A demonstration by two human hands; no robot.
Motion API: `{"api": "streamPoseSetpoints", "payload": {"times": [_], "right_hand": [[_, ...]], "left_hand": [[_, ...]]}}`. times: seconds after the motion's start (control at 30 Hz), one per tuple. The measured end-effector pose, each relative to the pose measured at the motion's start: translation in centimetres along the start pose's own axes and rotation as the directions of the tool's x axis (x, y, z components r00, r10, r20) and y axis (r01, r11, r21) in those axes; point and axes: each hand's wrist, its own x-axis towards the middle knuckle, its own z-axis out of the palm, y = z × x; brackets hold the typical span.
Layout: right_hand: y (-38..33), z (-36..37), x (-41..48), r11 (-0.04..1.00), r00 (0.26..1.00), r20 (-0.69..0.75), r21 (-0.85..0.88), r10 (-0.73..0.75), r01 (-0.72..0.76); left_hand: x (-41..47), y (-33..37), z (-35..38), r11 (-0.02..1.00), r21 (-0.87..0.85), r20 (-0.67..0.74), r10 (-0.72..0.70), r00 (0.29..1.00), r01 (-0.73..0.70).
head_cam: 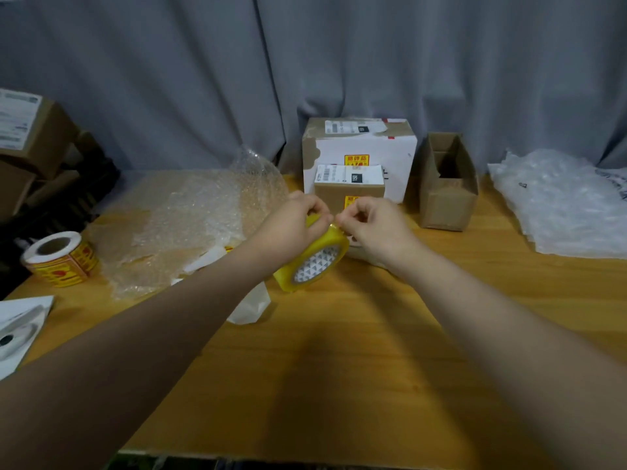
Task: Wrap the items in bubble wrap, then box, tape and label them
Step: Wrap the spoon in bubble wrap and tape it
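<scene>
The left hand point(298, 225) grips the yellow tape roll point(314, 262) at its top. Just beside it, the right hand point(376, 225) pinches the same top edge with curled fingers. The roll hangs below both.

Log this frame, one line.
step: taping prep | left hand: holds tape roll | right hand: pinches roll's loose end

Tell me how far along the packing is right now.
Done: the white box and small brown box at the back carry labels and yellow stickers. In hand: left hand holds the tape roll, right hand pinches its end. Remaining: the open box stands unsealed, no label showing.
</scene>
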Motion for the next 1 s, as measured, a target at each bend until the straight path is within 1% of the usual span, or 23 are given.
{"api": "streamPoseSetpoints", "payload": {"times": [0.07,0.13,0.17,0.23,0.3,0.4,0.47,0.5,0.6,0.7,0.8,0.9,1.0], "right_hand": [[-0.8,-0.2,0.2,0.992,0.997,-0.031,-0.106,-0.065,0.061],[-1.1,-0.6,0.4,0.984,0.997,0.011,-0.163,-0.070,0.071],[-1.0,-0.7,0.4,0.985,0.998,0.040,-0.163,-0.056,0.061],[-0.7,-0.8,0.1,0.989,0.997,0.066,-0.138,-0.035,0.044],[-0.4,-0.7,-0.1,0.994,0.997,0.060,-0.101,-0.042,0.048],[-0.1,-0.8,-0.2,1.000,0.998,0.060,0.008,-0.022,0.022],[0.0,-0.8,-0.4,0.998,0.994,0.083,0.011,-0.065,0.064],[0.1,-0.7,-0.5,0.995,0.992,0.083,0.002,-0.098,0.099],[0.4,-0.6,-1.0,0.985,0.984,0.043,0.005,-0.172,0.172],[0.6,-0.5,-1.2,0.971,0.972,0.047,-0.055,-0.232,0.235],[0.9,-0.5,-1.3,0.962,0.967,0.018,-0.101,-0.254,0.254],[1.0,-0.3,-1.5,0.940,0.956,-0.010,-0.184,-0.295,0.288],[1.4,-0.3,-1.6,0.931,0.953,-0.026,-0.223,-0.303,0.290]], "left_hand": [[-0.2,0.1,0.4,0.997,0.072,-0.010,0.007,1.000,-0.007],[-0.2,0.1,0.8,0.991,0.133,-0.015,0.015,1.000,-0.012],[-0.3,0.0,0.9,0.991,0.135,-0.020,0.014,1.000,-0.011],[-0.5,-0.1,0.9,0.997,0.075,-0.032,-0.002,0.999,0.005],[-0.6,-0.2,0.8,1.000,0.014,-0.035,-0.015,0.999,0.016],[-1.0,-0.2,0.8,0.993,-0.109,-0.047,-0.054,0.997,0.049],[-1.1,-0.2,0.9,0.974,-0.208,-0.065,-0.100,0.993,0.085],[-1.2,-0.2,1.0,0.970,-0.225,-0.074,-0.112,0.991,0.093],[-1.1,-0.2,1.2,0.976,-0.198,-0.086,-0.113,0.990,0.094],[-0.8,-0.1,1.4,0.983,-0.154,-0.088,-0.111,0.990,0.097],[-0.7,0.0,1.7,0.985,-0.137,-0.083,-0.114,0.990,0.102],[-0.9,0.1,2.0,0.988,-0.114,-0.082,-0.111,0.990,0.101],[-1.4,0.2,2.2,0.991,-0.109,-0.087,-0.092,0.992,0.083]]}}
